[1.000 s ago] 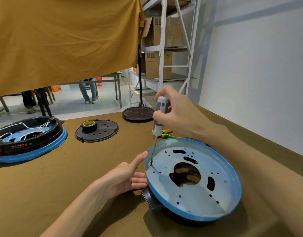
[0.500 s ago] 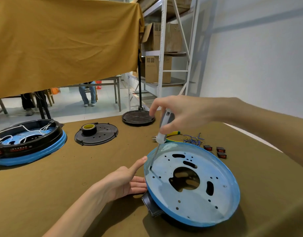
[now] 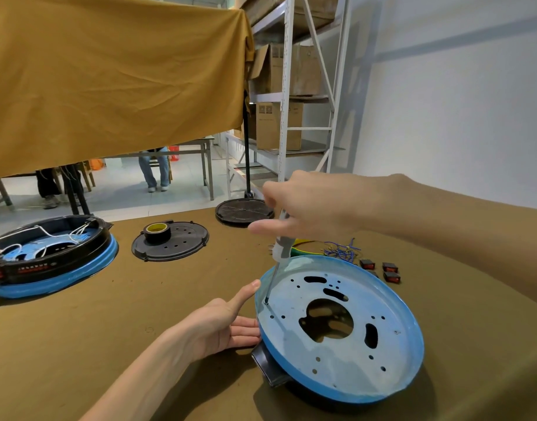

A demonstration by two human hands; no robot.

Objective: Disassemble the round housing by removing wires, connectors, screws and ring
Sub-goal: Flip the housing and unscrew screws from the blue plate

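The round blue housing point(image 3: 391, 354) lies tilted in front of me, its pale holed plate facing up and a black ring part point(image 3: 268, 367) showing under its near-left rim. My right hand point(image 3: 309, 208) grips the top of a grey-handled screwdriver point(image 3: 282, 246). Its tip stands in a hole near the plate's left edge. My left hand point(image 3: 221, 323) rests against the housing's left rim, fingers straight and thumb raised.
A second blue housing with black ring and white wires point(image 3: 48, 256) sits at far left. A black cover with a tape roll point(image 3: 170, 241) and another black disc point(image 3: 244, 209) lie behind. Loose blue wires point(image 3: 341, 250), red switches point(image 3: 382, 268) and yellow-green pliers point(image 3: 300, 246) lie behind the housing.
My right arm swung to the right and the hand turned over the screwdriver's top, uncovering the wires and switches. The tip stays in the same hole. My left hand has not moved.
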